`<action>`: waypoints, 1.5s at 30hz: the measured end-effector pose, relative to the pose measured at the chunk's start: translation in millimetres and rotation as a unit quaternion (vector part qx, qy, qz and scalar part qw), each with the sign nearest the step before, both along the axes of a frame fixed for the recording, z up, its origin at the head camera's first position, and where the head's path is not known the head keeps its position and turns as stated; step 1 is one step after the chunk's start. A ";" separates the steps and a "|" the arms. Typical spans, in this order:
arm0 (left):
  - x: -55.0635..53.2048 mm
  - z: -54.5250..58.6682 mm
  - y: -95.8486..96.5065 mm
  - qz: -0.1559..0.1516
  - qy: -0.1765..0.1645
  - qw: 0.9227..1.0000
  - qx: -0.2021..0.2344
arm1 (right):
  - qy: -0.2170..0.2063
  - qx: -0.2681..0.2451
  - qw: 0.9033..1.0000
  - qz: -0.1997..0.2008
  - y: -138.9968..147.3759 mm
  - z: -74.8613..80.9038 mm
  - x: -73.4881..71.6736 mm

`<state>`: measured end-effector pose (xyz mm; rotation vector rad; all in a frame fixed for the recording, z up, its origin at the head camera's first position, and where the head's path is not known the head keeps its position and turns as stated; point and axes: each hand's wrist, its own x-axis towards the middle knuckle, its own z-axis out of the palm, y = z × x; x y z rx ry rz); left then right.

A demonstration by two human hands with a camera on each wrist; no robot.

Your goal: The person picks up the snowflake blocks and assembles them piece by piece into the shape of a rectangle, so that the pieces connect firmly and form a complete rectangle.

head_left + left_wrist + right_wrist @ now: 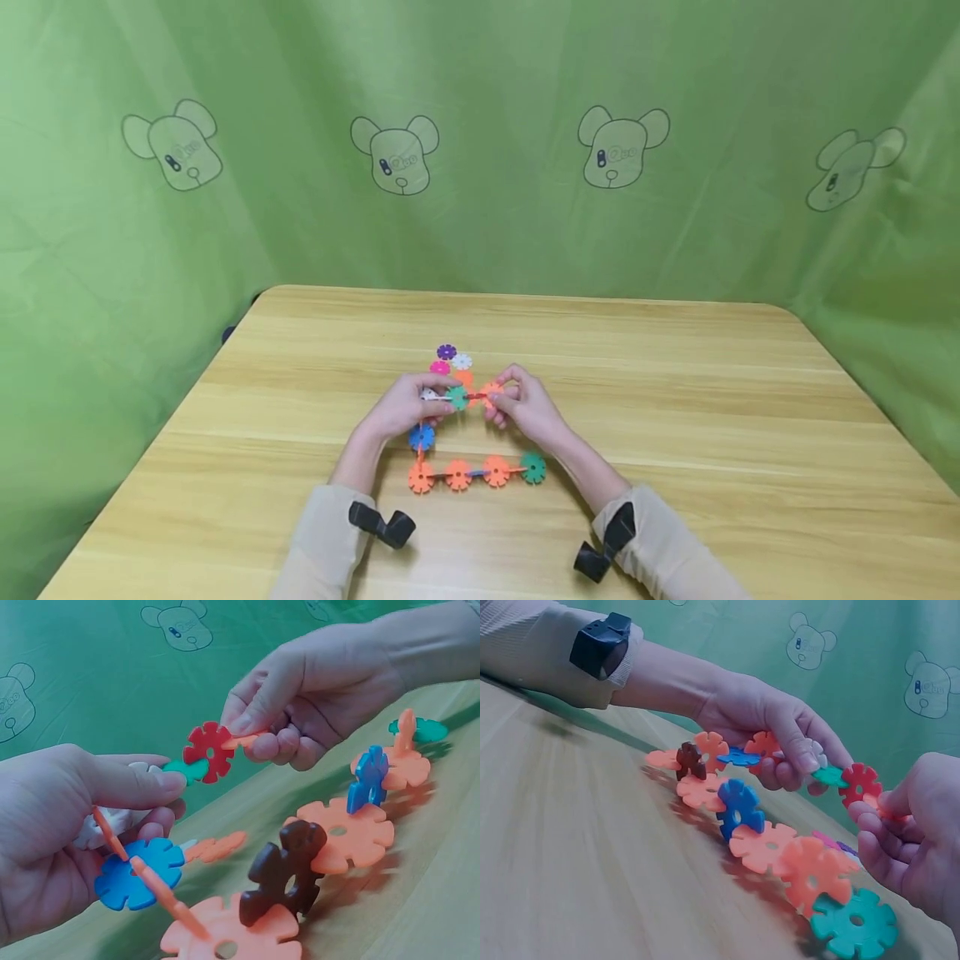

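Note:
A chain of slotted plastic snowflake discs runs over the table in an L. In the head view my left hand pinches it near a green disc and a white disc. Beyond the green one comes a red disc, seen edge-on from above. My right hand pinches an orange disc that meets the red disc's edge; fingers partly cover it. Lower in the chain are a blue disc, a dark brown disc and several orange discs. Another green disc ends the near row.
Behind the hands lie loose discs: purple, white, pink and orange. The wooden table has green curtains printed with bear heads behind and beside it. Black straps circle both sleeves.

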<state>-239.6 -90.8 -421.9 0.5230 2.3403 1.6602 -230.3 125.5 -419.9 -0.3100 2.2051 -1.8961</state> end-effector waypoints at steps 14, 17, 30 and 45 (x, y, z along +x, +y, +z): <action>2.2 6.7 0.6 -0.007 0.040 0.997 -0.064 | -0.012 0.003 1.000 0.017 0.0 -1.7 -1.1; 3.3 9.7 1.9 -0.010 0.053 0.994 -0.098 | -0.015 -0.001 1.000 0.021 -1.0 -2.2 -0.7; 8.2 15.1 18.8 -0.024 0.148 0.976 -0.156 | -0.013 -0.002 0.999 0.033 -7.0 -3.6 4.4; 7.1 8.7 19.7 -0.010 0.161 0.974 -0.159 | -0.018 -0.002 0.999 0.037 -4.3 -7.0 1.1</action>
